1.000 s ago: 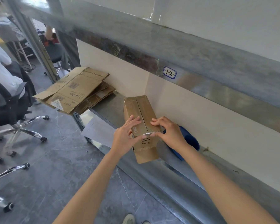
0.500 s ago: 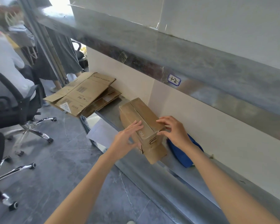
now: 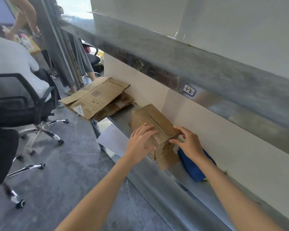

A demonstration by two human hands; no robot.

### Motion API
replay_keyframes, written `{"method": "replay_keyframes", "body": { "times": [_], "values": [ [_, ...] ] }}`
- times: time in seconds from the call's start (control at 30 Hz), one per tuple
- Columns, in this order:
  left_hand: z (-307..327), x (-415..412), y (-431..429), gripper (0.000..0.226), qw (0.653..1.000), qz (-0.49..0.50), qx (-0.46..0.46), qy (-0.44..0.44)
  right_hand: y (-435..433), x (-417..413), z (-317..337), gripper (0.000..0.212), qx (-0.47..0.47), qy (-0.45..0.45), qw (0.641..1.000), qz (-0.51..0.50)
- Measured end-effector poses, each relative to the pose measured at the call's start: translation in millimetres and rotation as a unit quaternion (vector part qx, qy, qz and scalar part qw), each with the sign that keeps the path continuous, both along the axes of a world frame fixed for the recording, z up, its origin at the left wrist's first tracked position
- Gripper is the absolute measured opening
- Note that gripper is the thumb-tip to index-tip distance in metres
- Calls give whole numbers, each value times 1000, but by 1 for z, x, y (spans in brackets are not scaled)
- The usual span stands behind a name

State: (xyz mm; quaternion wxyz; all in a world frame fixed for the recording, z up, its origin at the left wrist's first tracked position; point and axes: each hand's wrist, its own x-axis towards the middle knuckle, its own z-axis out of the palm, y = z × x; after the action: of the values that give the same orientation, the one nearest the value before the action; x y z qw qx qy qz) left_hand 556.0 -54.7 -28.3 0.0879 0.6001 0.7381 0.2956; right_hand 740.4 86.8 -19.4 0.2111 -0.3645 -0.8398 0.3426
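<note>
One long metal shelf (image 3: 120,117) runs along the white wall, under a grey beam (image 3: 173,52), is it so? – asks the first observer.

Yes. Opposite to it, on the grey floor, stands a black office chair (image 3: 20,104), well apart from the hands, – answers the second.

And what is the biggest thing on the shelf?

The pile of flattened cartons (image 3: 97,95) at the far end. It hangs partly over the front edge of the shelf. Nearer to the person lies the cardboard box (image 3: 157,120). It is closed, its long side is just beside the wall, and its near end reaches the front edge.

Which smaller things are around the box?

A blue cloth (image 3: 193,165) lies on the shelf, just beside the near end of the box, against the wall. A white sheet (image 3: 112,139) shows at the front edge, left of the box. If it lies or hangs, one cannot tell.

How do the hands hold?

The left hand (image 3: 140,142) lies flat, its fingers straight and close together on the top and the left side of the box. The right hand (image 3: 190,144) is curled, and its thumb and fingers pinch the near right corner of the box.

And the smallest thing?

A little label (image 3: 188,90) with "1-2" sticks on the beam, above the box.
</note>
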Motion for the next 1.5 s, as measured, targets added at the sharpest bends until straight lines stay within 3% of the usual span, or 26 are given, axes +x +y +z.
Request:
{"method": "replay_keyframes", "body": {
  "times": [0.13,0.27,0.37,0.5,0.63,0.73,0.83,0.93,1.07,1.2,1.4,1.5],
  "values": [
    [-5,-5,2,65,999,12,36,5,-9,0,3,85,-10,-31,999,-4],
    [-7,-16,8,52,998,4,67,18,-23,-3,2,111,-26,-62,998,-12],
    [-5,-30,16,42,995,-32,93,21,-34,-10,1,119,-26,-71,996,-42],
    [-2,-63,26,44,992,-78,97,9,-50,-19,1,107,-45,-41,993,-99],
    [4,-114,41,70,995,-73,72,-20,-60,-23,6,100,-85,-18,988,-130],
    [7,-143,53,83,982,-100,6,-163,-64,-25,12,103,-117,-27,980,-156],
    [4,-155,54,65,948,-112,-28,-297,-69,-32,14,102,-132,-29,974,-183],
    [-3,-163,50,43,957,-91,0,-275,-76,-36,11,88,-118,0,968,-221],
    [-7,-169,43,35,955,-110,32,-272,-86,-41,6,80,-104,8,962,-251],
    [-10,-176,39,35,940,-137,35,-312,-91,-46,4,77,-100,27,956,-275],
    [-12,-187,42,40,945,-185,29,-267,-99,-51,0,74,-85,64,944,-313],
    [-10,-189,48,53,950,-213,20,-228,-102,-53,2,85,-111,55,947,-297]
  ]
}}
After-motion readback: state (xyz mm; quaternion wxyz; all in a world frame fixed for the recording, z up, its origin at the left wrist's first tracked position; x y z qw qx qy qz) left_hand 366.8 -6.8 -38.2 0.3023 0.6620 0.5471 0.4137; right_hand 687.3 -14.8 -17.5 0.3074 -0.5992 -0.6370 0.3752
